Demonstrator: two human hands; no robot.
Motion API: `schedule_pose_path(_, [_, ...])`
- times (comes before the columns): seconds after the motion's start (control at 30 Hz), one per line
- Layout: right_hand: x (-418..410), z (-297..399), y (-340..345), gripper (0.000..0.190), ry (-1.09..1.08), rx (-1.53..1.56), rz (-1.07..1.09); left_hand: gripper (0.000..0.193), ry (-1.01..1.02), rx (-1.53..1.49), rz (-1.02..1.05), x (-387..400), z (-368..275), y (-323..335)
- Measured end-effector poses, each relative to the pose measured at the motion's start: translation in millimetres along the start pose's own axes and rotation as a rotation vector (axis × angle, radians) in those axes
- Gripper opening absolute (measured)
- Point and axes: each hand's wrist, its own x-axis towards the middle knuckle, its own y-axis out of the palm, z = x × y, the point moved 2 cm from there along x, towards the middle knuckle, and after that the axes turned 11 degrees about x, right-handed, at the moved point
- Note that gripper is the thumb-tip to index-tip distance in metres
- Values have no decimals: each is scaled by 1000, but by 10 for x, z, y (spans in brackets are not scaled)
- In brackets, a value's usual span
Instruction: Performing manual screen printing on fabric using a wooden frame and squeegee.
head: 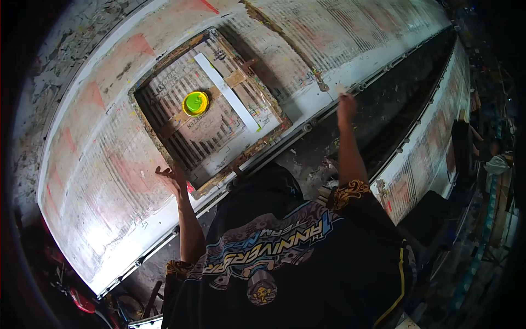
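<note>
A wooden screen-printing frame with see-through mesh lies over the long printing table in front of me. On the mesh sits a yellow tub holding bright green ink. Beside it a narrow white strip, green at its ends, lies slantwise across the screen. My left hand is at the frame's near left side, fingers apart; whether it touches the wood cannot be made out. Right of the frame, my right hand hovers by the table's near edge. Its fingers look bent and blurred, and I see nothing clearly held.
The long pale table bears striped marks and red stains. Along its near edge runs a metal rail with several knobs. A second similar table stands to the right, across a dark aisle. Part of a red motorcycle shows at lower left.
</note>
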Motion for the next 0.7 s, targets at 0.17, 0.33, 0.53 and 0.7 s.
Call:
schedule_pose_path(0.17, [-817, 1009, 863, 15, 389, 655, 604, 44, 75, 201, 131, 42, -185, 8])
schedule_pose_path(0.33, [-1062, 1451, 1180, 25, 497, 423, 831, 36, 98, 249, 79, 68, -363, -4])
schedule_pose_path(0.53, [-808, 1258, 1328, 17, 447, 596, 1012, 22, 149, 55, -6, 83, -681, -149])
schedule_pose_path(0.7, [-673, 1186, 1195, 12, 589, 655, 916, 25, 127, 101, -9, 155, -1012, -290])
